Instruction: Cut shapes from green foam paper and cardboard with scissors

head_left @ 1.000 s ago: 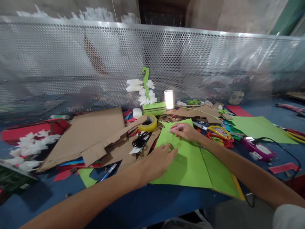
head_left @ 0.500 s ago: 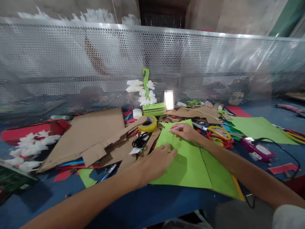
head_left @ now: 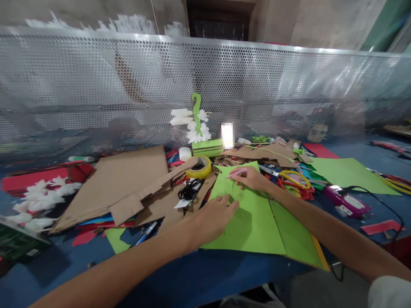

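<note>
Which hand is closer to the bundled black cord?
Left: the left hand is just to the near right of the bundled black cord; the right hand, holding the pink pen, is farther right.

The head view is tilting up a little: the perforated metal panel (head_left: 160,72) is sinking lower, and more of the wall (head_left: 302,21) and dark opening (head_left: 221,25) is showing above its upper edge. The green hooked stem (head_left: 196,112) and bright blurred rectangle (head_left: 227,136) are also sitting slightly lower, while the purple tool (head_left: 346,201) is slipping faintly leftward
</note>
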Demonstrator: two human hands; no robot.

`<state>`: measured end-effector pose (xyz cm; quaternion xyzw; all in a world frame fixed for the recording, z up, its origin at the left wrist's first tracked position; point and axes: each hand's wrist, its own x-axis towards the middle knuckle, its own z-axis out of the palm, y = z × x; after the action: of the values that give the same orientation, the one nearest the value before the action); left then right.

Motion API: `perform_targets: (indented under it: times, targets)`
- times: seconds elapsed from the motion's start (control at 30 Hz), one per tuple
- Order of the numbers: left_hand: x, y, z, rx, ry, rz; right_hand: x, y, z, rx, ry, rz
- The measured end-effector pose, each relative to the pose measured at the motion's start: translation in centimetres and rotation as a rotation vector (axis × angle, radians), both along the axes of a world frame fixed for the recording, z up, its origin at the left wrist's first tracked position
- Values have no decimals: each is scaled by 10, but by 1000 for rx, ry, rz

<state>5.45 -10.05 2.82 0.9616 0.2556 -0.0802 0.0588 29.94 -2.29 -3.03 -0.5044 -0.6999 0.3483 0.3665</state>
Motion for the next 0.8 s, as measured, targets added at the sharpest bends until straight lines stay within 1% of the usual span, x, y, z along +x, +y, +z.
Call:
perform_targets:
  times: [0.13,0.23,0.3,0.4,0.47,0.57,0.63,0.73,0.8]
  targets:
    - [0,2,-5,0,-19,0,1,2,-2,17,4,-45]
    - [0,4,-8,5,-32,-10,2,0,0,53,-25,-39]
    - [-1,4,-8,6,-43,-14,4,-3,4,111,-120,-18]
    - [-2,6,-8,10,-48,-11,4,-5,16,258,-357,35]
    - [-3,7,-9,11,-51,-8,2,-1,27,306,-514,81]
    - [-4,13,-13,7,-55,-12,-2,14,42,280,-685,115]
    - [-4,17,-18,12,-65,-20,-5,29,50,272,-733,144]
    - [-5,24,-24,44,-97,-31,-9,57,54,264,-770,254]
    - [-6,28,-26,43,-130,-28,-12,74,54,245,-792,264]
